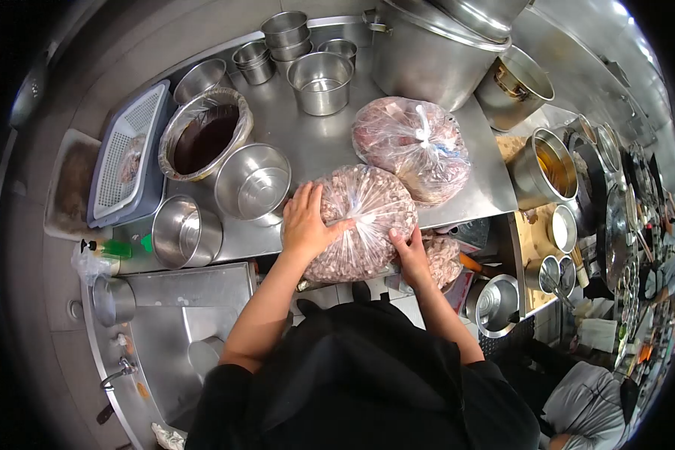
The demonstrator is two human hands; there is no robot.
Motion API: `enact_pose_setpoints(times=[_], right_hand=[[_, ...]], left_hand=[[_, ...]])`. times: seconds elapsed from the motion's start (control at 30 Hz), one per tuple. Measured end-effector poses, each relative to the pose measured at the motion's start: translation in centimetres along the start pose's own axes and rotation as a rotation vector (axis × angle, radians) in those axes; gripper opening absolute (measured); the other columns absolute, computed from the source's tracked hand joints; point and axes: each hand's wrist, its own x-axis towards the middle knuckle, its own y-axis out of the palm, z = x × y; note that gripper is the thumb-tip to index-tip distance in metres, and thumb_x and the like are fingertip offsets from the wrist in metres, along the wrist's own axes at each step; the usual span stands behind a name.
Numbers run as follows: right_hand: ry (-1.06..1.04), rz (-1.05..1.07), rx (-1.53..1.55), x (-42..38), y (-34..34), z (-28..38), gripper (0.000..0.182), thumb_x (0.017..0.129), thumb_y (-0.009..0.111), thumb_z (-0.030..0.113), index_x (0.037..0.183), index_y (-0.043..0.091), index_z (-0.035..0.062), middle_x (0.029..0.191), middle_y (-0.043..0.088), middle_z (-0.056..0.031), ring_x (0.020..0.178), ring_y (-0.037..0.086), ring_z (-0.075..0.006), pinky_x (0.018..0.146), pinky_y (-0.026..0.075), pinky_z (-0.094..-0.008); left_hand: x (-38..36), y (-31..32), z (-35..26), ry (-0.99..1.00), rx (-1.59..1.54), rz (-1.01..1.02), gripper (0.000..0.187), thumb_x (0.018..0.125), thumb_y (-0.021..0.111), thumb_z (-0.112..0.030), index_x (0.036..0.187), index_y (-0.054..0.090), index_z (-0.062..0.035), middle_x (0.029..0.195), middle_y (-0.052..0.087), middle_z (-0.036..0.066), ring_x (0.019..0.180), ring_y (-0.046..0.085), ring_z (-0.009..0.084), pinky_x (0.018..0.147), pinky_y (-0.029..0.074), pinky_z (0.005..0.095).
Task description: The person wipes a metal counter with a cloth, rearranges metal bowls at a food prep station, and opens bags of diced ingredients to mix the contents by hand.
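A clear plastic bag of small pinkish-grey pieces, like chopped meat, [356, 251] rests at the front edge of the steel table, its gathered plastic facing up. My left hand [307, 223] grips its left side, thumb stretched across the top and fingers pointing away from me. On the opposite side, my right hand [414, 257] holds the bag with the thumb and fingers along its edge. Just behind it sits a knotted clear bag of darker red meat [409, 146]. Below the table edge, another bag of pinkish pieces [444, 259] is partly hidden by my right hand.
Steel pots [253, 182] and a lined bucket of dark liquid [206, 142] stand to the left. A large stockpot [427, 67] is at the back. The sink [165, 337] lies front left. At lower right, a person in a grey shirt [589, 405] is nearby.
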Motion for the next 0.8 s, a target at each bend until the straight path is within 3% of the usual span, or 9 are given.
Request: enact_pose_setpoints(times=[0.1,0.17,0.2,0.33,0.53,0.6,0.63,0.7,0.8], right_hand=[[0.034,-0.060,0.200,-1.4,2.5,-0.3,0.072,0.092,0.073,0.032,0.145,0.033,0.0036,0.137,0.051,-0.0138,0.124,0.052,-0.0236,0.100,0.047,-0.0390],[0.152,-0.158,0.352,-2.1,3.1,-0.7,0.064,0.097,0.066,0.034,0.146,0.035,0.0065,0.140,0.051,-0.0127,0.125,0.054,-0.0267,0.104,0.046,-0.0464],[0.155,0.007,0.436,-2.1,3.1,-1.0,0.065,0.100,0.058,0.042,0.148,0.034,0.0057,0.147,0.046,-0.0144,0.131,0.050,-0.0288,0.110,0.040,-0.0473],[0.147,0.086,0.496,-1.2,3.6,-3.0,0.076,0.100,0.048,0.057,0.152,0.029,0.0042,0.151,0.042,-0.0156,0.136,0.045,-0.0313,0.114,0.036,-0.0486],[0.153,0.146,0.502,0.1,2.7,-4.3,0.084,0.097,0.048,0.063,0.153,0.026,0.0038,0.151,0.042,-0.0164,0.136,0.046,-0.0322,0.113,0.038,-0.0492],[0.194,0.175,0.525,-0.2,3.1,-3.0,0.084,0.096,0.049,0.063,0.151,0.030,0.0034,0.150,0.044,-0.0166,0.135,0.047,-0.0323,0.112,0.039,-0.0494],[0.188,0.181,0.521,-0.4,3.3,-2.2,0.084,0.096,0.049,0.063,0.151,0.030,0.0034,0.150,0.044,-0.0166,0.135,0.047,-0.0323,0.112,0.039,-0.0494],[0.331,0.133,0.558,-0.7,3.9,-0.6,0.079,0.097,0.050,0.061,0.149,0.035,0.0033,0.148,0.047,-0.0166,0.133,0.050,-0.0321,0.112,0.039,-0.0495],[0.297,0.134,0.529,-0.9,4.5,1.8,0.068,0.097,0.058,0.048,0.144,0.041,0.0014,0.139,0.054,-0.0178,0.124,0.057,-0.0311,0.105,0.046,-0.0475]], left_hand=[[-0.4,1.0,1.8,0.006,-0.078,-0.036,0.087,0.083,0.071,-0.058,0.142,0.044,0.0001,0.150,0.041,0.024,0.141,0.036,0.0387,0.116,0.028,0.0489],[-0.7,1.7,2.6,-0.019,-0.109,-0.051,0.084,0.085,0.069,-0.055,0.142,0.044,0.0007,0.149,0.041,0.025,0.140,0.037,0.0398,0.115,0.029,0.0492],[-0.7,1.7,2.7,-0.033,-0.142,-0.068,0.081,0.087,0.068,-0.052,0.142,0.043,0.0013,0.148,0.042,0.026,0.138,0.039,0.0409,0.114,0.030,0.0495],[-2.1,2.2,2.0,-0.080,-0.096,-0.147,0.076,0.089,0.066,-0.048,0.142,0.043,0.0023,0.146,0.043,0.027,0.135,0.041,0.0426,0.112,0.032,0.0502],[-3.2,1.8,1.6,-0.085,-0.011,-0.254,0.083,0.086,0.065,-0.056,0.141,0.045,0.0027,0.142,0.045,0.031,0.131,0.044,0.0442,0.109,0.035,0.0491],[-2.4,0.5,1.7,-0.268,-0.112,-0.002,0.095,0.082,0.069,-0.060,0.144,0.039,0.0037,0.143,0.045,0.029,0.131,0.046,0.0420,0.109,0.038,0.0469],[-1.9,0.0,1.9,-0.266,-0.114,-0.011,0.095,0.082,0.069,-0.060,0.144,0.039,0.0037,0.143,0.045,0.029,0.131,0.046,0.0420,0.109,0.038,0.0469],[-0.8,-1.1,2.5,-0.471,-0.289,0.238,0.105,0.076,0.071,-0.067,0.145,0.037,0.0045,0.138,0.051,0.029,0.126,0.052,0.0414,0.107,0.041,0.0441],[-0.7,-0.2,4.0,-0.456,-0.495,0.172,0.108,0.072,0.078,-0.062,0.144,0.037,0.0061,0.134,0.055,0.028,0.125,0.056,0.0372,0.105,0.044,0.0398]])
